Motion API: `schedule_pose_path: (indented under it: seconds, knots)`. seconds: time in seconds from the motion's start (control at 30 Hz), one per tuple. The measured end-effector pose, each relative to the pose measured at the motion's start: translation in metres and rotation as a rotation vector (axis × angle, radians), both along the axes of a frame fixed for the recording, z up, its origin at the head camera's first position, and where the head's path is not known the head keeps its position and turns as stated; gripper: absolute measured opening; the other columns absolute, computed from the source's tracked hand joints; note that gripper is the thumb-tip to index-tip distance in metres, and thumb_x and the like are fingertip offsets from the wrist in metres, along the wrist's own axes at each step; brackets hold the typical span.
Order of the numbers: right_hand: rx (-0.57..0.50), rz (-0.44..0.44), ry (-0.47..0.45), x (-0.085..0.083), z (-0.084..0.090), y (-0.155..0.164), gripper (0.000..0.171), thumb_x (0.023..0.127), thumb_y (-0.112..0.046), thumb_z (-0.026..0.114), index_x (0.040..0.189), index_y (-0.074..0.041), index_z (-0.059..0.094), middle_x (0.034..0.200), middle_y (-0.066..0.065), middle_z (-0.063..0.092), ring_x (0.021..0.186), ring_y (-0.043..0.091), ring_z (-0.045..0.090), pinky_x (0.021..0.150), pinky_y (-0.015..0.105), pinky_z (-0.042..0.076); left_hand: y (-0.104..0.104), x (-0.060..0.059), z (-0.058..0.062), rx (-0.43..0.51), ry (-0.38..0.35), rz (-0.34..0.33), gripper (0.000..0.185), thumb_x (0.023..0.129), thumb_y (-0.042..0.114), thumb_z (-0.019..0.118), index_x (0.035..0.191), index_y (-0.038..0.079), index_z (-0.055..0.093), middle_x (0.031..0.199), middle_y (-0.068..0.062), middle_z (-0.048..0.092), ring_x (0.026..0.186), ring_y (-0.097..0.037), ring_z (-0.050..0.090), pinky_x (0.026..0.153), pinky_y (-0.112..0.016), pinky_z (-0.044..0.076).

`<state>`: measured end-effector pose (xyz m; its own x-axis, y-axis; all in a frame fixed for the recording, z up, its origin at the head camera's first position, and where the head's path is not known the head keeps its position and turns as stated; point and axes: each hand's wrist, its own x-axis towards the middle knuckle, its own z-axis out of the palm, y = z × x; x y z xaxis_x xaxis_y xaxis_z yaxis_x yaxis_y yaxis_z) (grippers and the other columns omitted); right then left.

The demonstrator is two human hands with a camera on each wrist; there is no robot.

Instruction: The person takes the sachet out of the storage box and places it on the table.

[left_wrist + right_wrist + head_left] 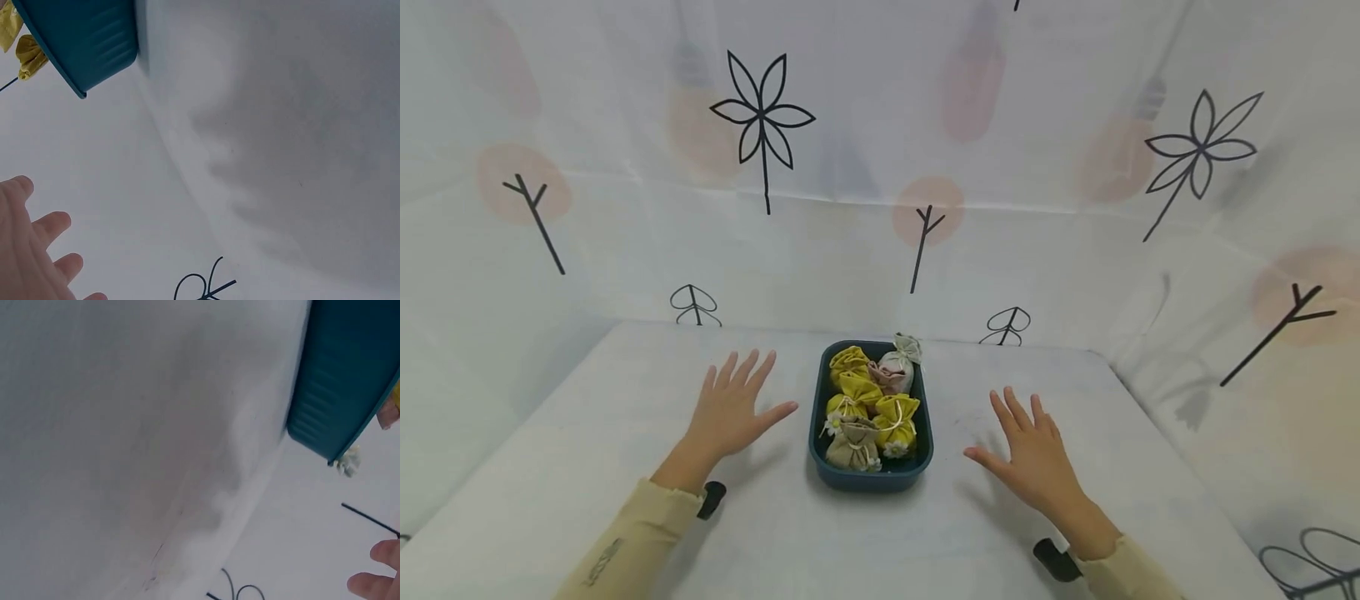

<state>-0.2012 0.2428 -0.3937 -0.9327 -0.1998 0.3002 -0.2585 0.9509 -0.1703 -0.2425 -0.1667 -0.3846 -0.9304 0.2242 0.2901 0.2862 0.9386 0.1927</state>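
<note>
A dark teal plastic basket (871, 481) stands on the white table, filled with several small drawstring pouches. Yellow pouches (896, 422) take up much of it; a beige pouch (852, 444) lies at the near end, with a pink pouch (889, 378) and a pale grey pouch (901, 360) toward the far right corner. My left hand (730, 412) is held left of the basket, fingers spread, touching nothing. To the right, my right hand (1030, 454) hovers with spread fingers, also apart from it. Both wrist views show the basket's ribbed side and part of each hand.
White cloth printed with plants and soft orange spots hangs behind and on both sides of the table (880, 550). A black band (711, 500) is at my left wrist, another black band (1056, 560) at my right. Both forearms wear pale yellow sleeves.
</note>
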Motion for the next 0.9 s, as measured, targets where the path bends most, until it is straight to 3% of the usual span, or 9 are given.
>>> schedule_pose_path:
  seconds: [0.27,0.5,0.67,0.9]
  knots:
    - [-0.079,0.035,0.002,-0.002,0.004,-0.013,0.092,0.080,-0.064,0.058,0.145,-0.004,0.032,0.148,0.019,0.027,0.134,0.046,0.014,0.102,0.063,0.017,0.014,-0.005,0.003,0.071,-0.045,-0.052,0.088,0.083,0.066,0.050,0.149,0.014,0.024,0.148,-0.019,0.026,0.134,-0.044,0.016,0.104,-0.060,0.015]
    - [-0.199,0.084,0.007,-0.003,0.012,-0.027,0.086,0.081,-0.052,0.066,0.143,-0.003,0.034,0.146,0.018,0.030,0.134,0.042,0.020,0.102,0.060,0.022,0.026,-0.009,0.002,0.243,-0.176,-0.085,0.096,0.079,0.066,0.058,0.151,0.018,0.015,0.149,-0.018,0.024,0.134,-0.041,0.021,0.101,-0.060,0.024]
    - [-0.269,0.099,0.001,-0.001,0.016,-0.035,0.081,0.081,-0.048,0.068,0.142,-0.004,0.037,0.146,0.016,0.033,0.132,0.040,0.026,0.100,0.059,0.027,0.037,-0.015,0.002,0.349,-0.263,-0.113,0.097,0.079,0.055,0.066,0.151,0.018,0.013,0.150,-0.015,0.023,0.134,-0.036,0.024,0.103,-0.056,0.025]
    - [-0.374,0.153,-0.011,-0.004,0.019,-0.044,0.079,0.080,-0.044,0.070,0.141,-0.003,0.039,0.143,0.015,0.037,0.129,0.035,0.034,0.100,0.053,0.032,0.045,-0.021,-0.002,0.463,-0.364,-0.116,0.096,0.079,0.041,0.074,0.151,0.017,0.015,0.143,-0.019,0.036,0.120,-0.037,0.046,0.094,-0.051,0.040]
